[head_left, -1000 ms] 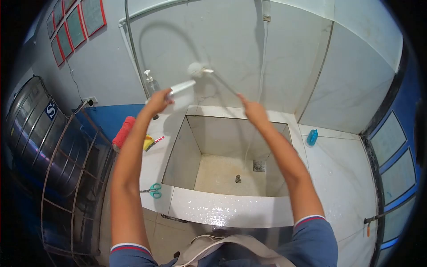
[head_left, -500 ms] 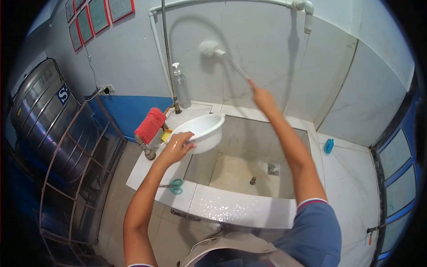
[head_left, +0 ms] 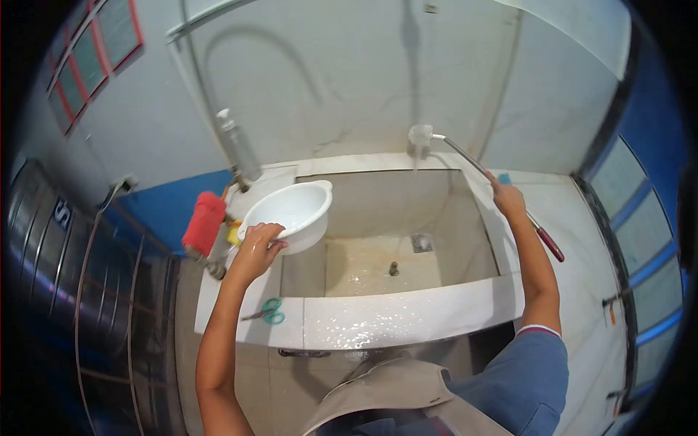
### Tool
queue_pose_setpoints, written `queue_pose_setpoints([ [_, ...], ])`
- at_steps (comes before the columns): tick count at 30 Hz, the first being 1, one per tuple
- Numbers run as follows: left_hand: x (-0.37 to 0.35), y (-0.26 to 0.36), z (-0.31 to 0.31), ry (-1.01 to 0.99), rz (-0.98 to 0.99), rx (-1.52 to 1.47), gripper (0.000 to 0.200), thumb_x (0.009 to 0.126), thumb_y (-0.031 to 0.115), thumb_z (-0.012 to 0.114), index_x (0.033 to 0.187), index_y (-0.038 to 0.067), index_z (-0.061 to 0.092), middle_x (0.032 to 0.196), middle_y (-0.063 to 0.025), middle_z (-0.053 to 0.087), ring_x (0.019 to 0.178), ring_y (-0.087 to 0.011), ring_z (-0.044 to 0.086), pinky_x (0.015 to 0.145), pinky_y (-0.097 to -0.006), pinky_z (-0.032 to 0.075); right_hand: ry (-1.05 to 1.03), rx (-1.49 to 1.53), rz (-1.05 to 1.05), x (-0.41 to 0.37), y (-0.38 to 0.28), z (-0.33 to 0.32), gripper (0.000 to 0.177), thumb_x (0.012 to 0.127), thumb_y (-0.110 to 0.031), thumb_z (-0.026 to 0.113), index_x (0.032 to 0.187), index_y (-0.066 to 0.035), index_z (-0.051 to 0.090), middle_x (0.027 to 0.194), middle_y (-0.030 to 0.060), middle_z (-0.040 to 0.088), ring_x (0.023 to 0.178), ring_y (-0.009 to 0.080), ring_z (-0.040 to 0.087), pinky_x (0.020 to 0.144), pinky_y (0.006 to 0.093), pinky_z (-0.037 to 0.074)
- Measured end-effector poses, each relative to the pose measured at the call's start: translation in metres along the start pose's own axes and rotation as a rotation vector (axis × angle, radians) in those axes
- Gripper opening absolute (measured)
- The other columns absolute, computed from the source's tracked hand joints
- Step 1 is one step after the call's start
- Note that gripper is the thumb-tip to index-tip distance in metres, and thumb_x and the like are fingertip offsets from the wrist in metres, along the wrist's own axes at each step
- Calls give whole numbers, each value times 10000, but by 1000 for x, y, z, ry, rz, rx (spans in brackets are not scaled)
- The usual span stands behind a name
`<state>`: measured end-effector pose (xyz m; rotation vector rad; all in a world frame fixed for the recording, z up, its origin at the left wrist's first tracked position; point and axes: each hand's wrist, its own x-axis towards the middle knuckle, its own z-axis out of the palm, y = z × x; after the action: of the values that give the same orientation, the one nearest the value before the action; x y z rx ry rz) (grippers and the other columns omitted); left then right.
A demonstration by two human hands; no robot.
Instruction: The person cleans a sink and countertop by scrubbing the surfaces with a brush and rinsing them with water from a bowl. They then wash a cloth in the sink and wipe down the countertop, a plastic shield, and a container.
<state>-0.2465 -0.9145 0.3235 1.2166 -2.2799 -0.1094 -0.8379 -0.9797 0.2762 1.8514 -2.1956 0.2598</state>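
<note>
My left hand (head_left: 259,249) grips the near rim of a white plastic basin (head_left: 309,231), tilted above the left side of the sink (head_left: 378,321). My right hand (head_left: 508,200) is closed round the metal handle of a long brush (head_left: 463,154). The handle's dark red grip end sticks out below that hand. The brush's white head is at the back edge of the sink, by the wall, and water seems to drip from it. Teal-handled scissors (head_left: 273,311) lie on the front left ledge, below my left hand.
A red cloth (head_left: 204,221) wraps a pipe fitting left of the basin. A clear pump bottle (head_left: 240,147) stands at the back left corner. Beyond it on the left are a metal tank (head_left: 54,247) and a rusty frame (head_left: 83,291). Water droplets wet the front ledge.
The brush head has come down from high on the wall, rightward to the sink's back edge. My right hand has moved right and lower. The basin stays in my left hand; the view has shifted.
</note>
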Motion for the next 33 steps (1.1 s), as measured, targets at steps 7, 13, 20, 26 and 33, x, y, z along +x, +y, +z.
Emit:
queue_pose_setpoints([
  [7, 120, 60, 102, -134, 314, -58, 207, 742, 102, 652, 923, 52, 567, 857, -101, 603, 839, -283, 546, 766, -386, 375, 229, 65, 42, -6, 68, -76, 505, 893, -167, 388, 1356, -349, 302, 720, 236, 598, 651, 392, 591, 582, 512, 451],
  [13, 222, 116, 190, -124, 315, -3, 170, 740, 89, 641, 884, 55, 557, 812, -106, 610, 829, -295, 553, 753, -403, 375, 140, 283, -12, 55, 36, -56, 559, 875, -127, 379, 1377, -341, 256, 708, 242, 584, 630, 391, 586, 588, 507, 450],
  [20, 245, 141, 182, -88, 281, 59, 183, 729, 79, 643, 888, 53, 556, 812, -97, 608, 839, -288, 557, 765, -394, 373, 20, 21, -199, 57, 77, -13, 639, 832, -89, 406, 1376, -384, 248, 639, 186, 574, 586, 352, 590, 560, 472, 481],
  [26, 251, 154, 162, -136, 245, 132, 190, 725, 61, 630, 901, 47, 561, 819, -100, 608, 862, -287, 562, 775, -392, 376, 230, 298, -199, 105, 40, -71, 585, 867, -114, 382, 1371, -380, 254, 652, 218, 573, 602, 385, 578, 584, 477, 475],
  [33, 267, 149, 155, -62, 261, 150, 159, 738, 75, 623, 876, 37, 556, 791, -134, 595, 835, -305, 550, 757, -406, 368, -19, 218, -98, 4, 121, 1, 528, 896, -155, 378, 1372, -354, 268, 747, 254, 592, 672, 403, 590, 611, 499, 453],
])
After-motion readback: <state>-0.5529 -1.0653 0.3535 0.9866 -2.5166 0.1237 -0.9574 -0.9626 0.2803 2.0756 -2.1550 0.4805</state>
